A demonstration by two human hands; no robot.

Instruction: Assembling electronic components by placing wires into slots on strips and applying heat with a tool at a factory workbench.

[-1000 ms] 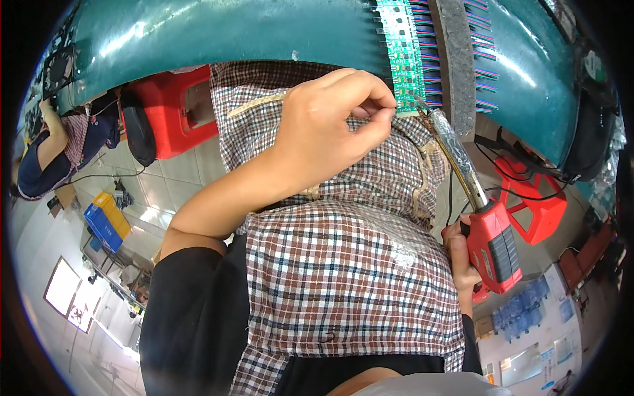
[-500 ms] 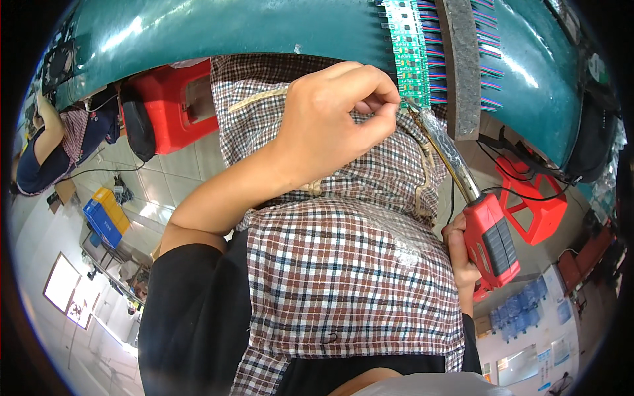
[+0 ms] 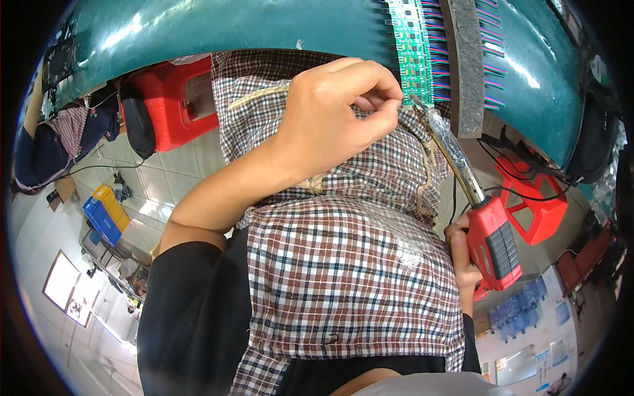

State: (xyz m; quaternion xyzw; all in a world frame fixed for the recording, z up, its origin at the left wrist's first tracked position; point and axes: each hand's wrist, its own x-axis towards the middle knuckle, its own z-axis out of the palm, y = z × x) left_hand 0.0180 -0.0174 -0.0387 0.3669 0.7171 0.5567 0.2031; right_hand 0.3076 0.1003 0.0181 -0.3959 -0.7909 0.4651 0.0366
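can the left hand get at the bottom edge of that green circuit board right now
Probably yes: the left hand has its pinched fingertips right beside the green circuit board, with only the soldering iron tip close by.

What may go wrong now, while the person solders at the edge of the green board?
1. The left hand pinches right beside the soldering iron tip, so the fingers may be burned.
2. The tip meets the green circuit board among closely spaced parts and coloured wires; a slip may bridge joints or scorch insulation.
3. The hot barrel passes just over the checked apron, which may be singed.
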